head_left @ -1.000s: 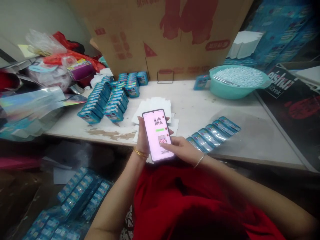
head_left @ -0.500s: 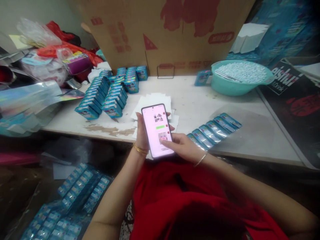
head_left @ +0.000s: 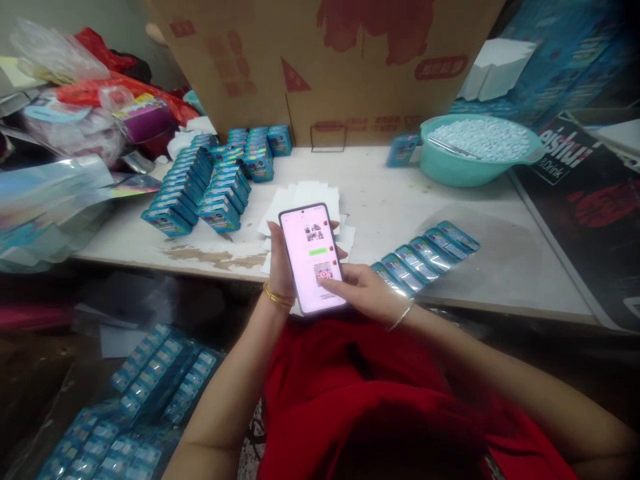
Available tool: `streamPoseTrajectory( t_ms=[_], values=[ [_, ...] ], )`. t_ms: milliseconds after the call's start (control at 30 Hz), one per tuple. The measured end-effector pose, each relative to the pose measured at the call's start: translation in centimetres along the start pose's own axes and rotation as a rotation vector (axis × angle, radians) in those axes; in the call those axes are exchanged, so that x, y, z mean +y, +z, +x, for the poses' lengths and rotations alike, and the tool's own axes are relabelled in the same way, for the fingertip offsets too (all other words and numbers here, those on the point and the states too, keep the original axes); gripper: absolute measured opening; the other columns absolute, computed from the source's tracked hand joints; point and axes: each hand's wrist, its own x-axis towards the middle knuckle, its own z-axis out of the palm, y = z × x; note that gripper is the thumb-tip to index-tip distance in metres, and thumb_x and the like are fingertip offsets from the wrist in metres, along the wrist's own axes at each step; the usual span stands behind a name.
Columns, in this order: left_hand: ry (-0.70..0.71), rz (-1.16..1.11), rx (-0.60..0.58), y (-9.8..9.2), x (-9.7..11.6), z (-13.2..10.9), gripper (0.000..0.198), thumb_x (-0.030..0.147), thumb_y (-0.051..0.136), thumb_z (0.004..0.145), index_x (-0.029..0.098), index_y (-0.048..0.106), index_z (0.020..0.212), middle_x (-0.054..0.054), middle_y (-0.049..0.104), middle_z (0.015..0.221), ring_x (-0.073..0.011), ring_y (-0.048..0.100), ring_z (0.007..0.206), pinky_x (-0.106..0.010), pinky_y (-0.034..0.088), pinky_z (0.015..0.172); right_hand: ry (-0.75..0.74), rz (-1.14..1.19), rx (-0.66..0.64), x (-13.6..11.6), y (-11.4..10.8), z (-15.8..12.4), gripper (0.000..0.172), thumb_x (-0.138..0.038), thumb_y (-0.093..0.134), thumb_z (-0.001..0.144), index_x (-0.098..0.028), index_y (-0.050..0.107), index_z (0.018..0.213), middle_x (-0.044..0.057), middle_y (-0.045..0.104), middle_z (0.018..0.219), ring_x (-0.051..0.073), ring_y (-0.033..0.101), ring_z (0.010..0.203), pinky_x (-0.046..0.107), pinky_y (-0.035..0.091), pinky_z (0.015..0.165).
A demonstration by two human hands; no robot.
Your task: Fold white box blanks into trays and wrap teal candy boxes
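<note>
A smartphone [head_left: 306, 273] is held upright in front of me, its lit screen showing a chat with small pictures and a green bubble. My left hand [head_left: 281, 263] wraps round its left side, with fingertips showing past the right edge. At the lower right edge my right hand [head_left: 367, 291] grips the phone, its thumb lying over the picture low on the screen; its other fingers are mostly hidden. Behind the phone, white paper sheets [head_left: 305, 193] lie in a loose pile on the table [head_left: 370, 200].
Rows of small blue boxes [head_left: 220, 207] stand at left. Wrapped blue packs [head_left: 425, 260] lie at right, below a turquoise basin [head_left: 450, 167] of pale pellets and tweezers. A large carton [head_left: 370, 80] closes off the back. Bagged packs [head_left: 145, 380] sit below left.
The view has shifted slightly, so the table items sit a little further left and higher. Both hands keep hold of the phone, and its screen looks the same.
</note>
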Motion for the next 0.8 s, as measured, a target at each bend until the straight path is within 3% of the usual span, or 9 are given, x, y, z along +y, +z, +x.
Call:
streamPoseTrajectory(
  t_ms=[133, 233, 400, 600, 800],
  values=[
    [-0.025, -0.006, 0.002, -0.2, 0.0, -0.2, 0.102, 0.084, 0.012, 0.072, 0.007, 0.054, 0.123, -0.016, 0.069, 0.083, -0.0284, 0.067, 0.073, -0.041, 0.054, 0.065, -0.014, -0.014, -0.105, 0.0, -0.2, -0.2, 0.040, -0.035, 0.076, 0.068, -0.016, 0.064, 0.101, 0.006, 0.070, 0.100, 0.023, 0.065, 0.092, 0.042, 0.051, 0.087],
    [-0.032, -0.030, -0.020, -0.4, -0.2, -0.4, 0.100, 0.085, 0.015, 0.071, 0.008, 0.053, 0.123, -0.016, 0.068, 0.084, -0.0265, 0.067, 0.070, -0.039, 0.054, 0.064, -0.016, 0.027, -0.141, -0.1, -0.2, -0.2, 0.042, -0.040, 0.075, 0.069, -0.016, 0.064, 0.102, 0.006, 0.069, 0.103, 0.022, 0.064, 0.094, 0.040, 0.051, 0.088],
    [-0.021, -0.013, -0.035, -0.9, -0.4, -0.4, 0.097, 0.086, 0.027, 0.068, 0.009, 0.053, 0.121, -0.016, 0.069, 0.085, -0.0268, 0.067, 0.072, -0.039, 0.054, 0.066, 0.034, 0.046, -0.063, 0.0, 0.0, 0.2, 0.049, -0.059, 0.066, 0.072, -0.012, 0.068, 0.088, 0.008, 0.071, 0.090, 0.021, 0.066, 0.084, 0.036, 0.053, 0.079],
    [-0.020, 0.012, -0.035, -1.1, -0.5, -0.4, 0.097, 0.086, 0.032, 0.066, 0.009, 0.054, 0.122, -0.017, 0.069, 0.086, -0.0268, 0.067, 0.071, -0.038, 0.054, 0.063, 0.083, -0.001, 0.010, 0.6, 0.0, 0.5, 0.048, -0.059, 0.062, 0.076, -0.013, 0.070, 0.083, 0.008, 0.072, 0.086, 0.021, 0.066, 0.082, 0.035, 0.052, 0.077],
    [-0.032, -0.001, -0.011, -1.0, -0.5, -0.7, 0.099, 0.086, 0.023, 0.068, 0.009, 0.054, 0.122, -0.016, 0.068, 0.084, -0.0265, 0.066, 0.069, -0.039, 0.054, 0.062, -0.028, -0.057, -0.160, 0.5, -0.4, 0.1, 0.045, -0.045, 0.071, 0.072, -0.014, 0.063, 0.104, 0.007, 0.070, 0.101, 0.024, 0.064, 0.094, 0.041, 0.050, 0.088]
  ],
)
